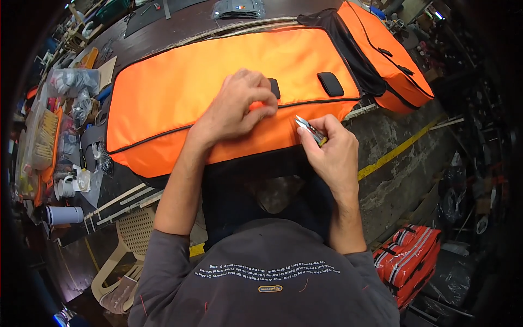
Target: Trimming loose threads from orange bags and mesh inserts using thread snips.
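An orange fabric bag with black piping lies across the table in front of me. My left hand rests over its front edge. The fingers are curled, with thumb and forefinger together in a pinch beside a black tab; anything between the fingertips is too small to make out. A second black tab is attached farther right on the bag. In my right hand is a pair of small metal thread snips, blades pointing up and left, close to the bag's front side.
Another orange bag with zips hangs over the table's right end. Plastic boxes, a white mug and a cylindrical container crowd the left. A beige plastic chair stands lower left; red bags sit lower right.
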